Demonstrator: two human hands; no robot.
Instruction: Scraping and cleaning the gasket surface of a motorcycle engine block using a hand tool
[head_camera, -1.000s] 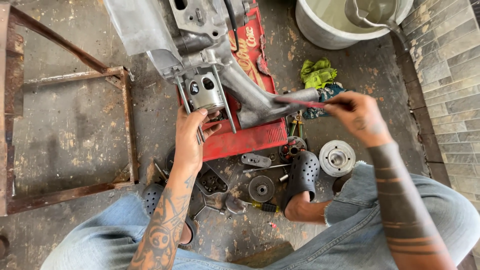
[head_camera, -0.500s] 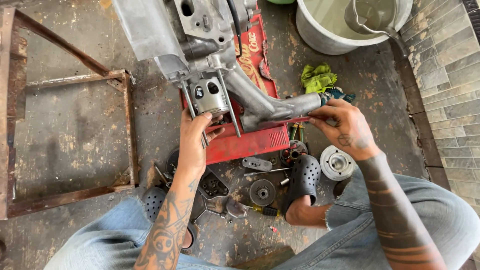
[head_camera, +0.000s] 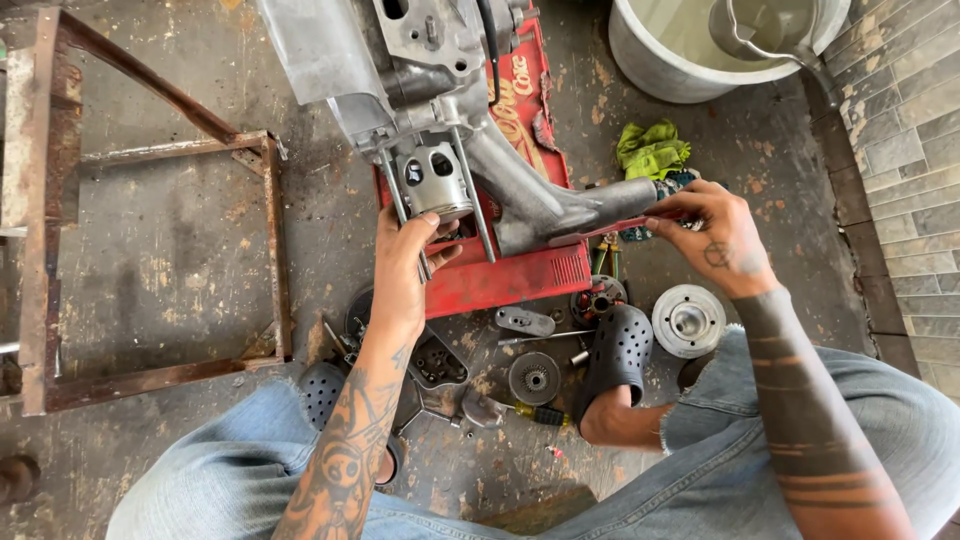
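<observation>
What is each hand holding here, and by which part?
Left hand grips the piston at its lower skirt. Right hand pinches the end of a thin red-handled tool; its tip is hidden.

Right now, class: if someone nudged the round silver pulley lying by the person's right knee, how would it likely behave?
The silver pulley looks like solid metal, so probably heavy for its size and stiff. It lies flat on the concrete floor, so a push would likely slide it rather than roll it. Stood on edge, its round rim might roll.

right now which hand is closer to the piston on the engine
Left. The left hand sits just below the piston, fingertips at its lower edge. The right hand is well off to the piston's right, at the end of the engine casing.
</observation>
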